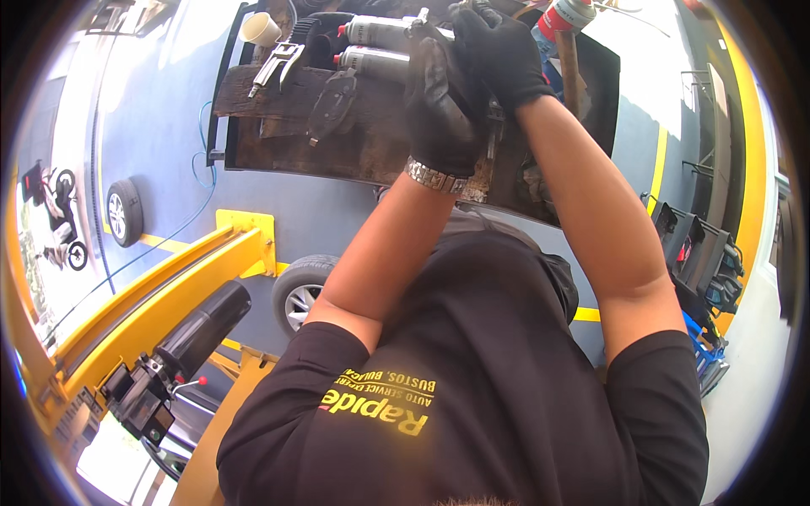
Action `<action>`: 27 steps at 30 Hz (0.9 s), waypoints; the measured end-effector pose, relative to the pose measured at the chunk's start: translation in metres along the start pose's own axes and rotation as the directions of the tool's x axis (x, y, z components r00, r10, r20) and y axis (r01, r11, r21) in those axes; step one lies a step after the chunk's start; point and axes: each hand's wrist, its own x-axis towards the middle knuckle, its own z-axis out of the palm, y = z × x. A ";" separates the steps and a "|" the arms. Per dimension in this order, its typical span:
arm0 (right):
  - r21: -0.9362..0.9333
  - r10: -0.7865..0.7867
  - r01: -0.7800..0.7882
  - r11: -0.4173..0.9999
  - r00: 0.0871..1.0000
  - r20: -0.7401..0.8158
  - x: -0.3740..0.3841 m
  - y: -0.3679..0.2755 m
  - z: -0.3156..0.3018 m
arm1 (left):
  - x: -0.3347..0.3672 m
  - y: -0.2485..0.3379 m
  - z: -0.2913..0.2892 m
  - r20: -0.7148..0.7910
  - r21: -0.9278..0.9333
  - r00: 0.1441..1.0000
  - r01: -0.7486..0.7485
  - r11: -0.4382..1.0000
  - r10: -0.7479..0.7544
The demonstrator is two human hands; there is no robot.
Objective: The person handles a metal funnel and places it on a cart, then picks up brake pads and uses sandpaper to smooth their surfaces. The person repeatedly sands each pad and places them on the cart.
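Note:
Both my hands, in black work gloves, are close together over a dark, worn workbench (371,152) at the top of the view. My right hand (504,57) is closed with its fingers curled at a small greyish metal piece (474,7), cut off by the upper edge. Against it, my left hand (443,105) is upright with bent fingers, closed on something I cannot make out. A brake pad (334,105) lies on the bench left of my left hand. Behind it, two spray cans (375,62) with red nozzles lie on their sides.
An air blow gun (277,67) and a paper cup (260,29) are at the bench's left. A red-and-white can (567,15) and a wooden handle (569,72) are right of my hands. Wheels (305,291) and a yellow lift (160,291) stand nearby.

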 end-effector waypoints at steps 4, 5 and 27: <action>0.518 0.299 -0.185 0.835 0.943 -0.145 -0.040 -0.042 0.017 | 0.006 -0.012 0.002 0.075 -0.133 0.983 0.174 0.976 -0.166; 0.489 0.233 -0.142 0.861 0.964 -0.130 -0.035 -0.036 0.010 | -0.002 -0.015 0.006 0.020 -0.088 0.994 0.113 0.990 -0.112; 0.813 0.499 -0.368 0.450 0.859 0.113 -0.088 -0.015 0.000 | 0.007 0.028 -0.021 0.398 0.064 0.915 -0.095 0.993 0.061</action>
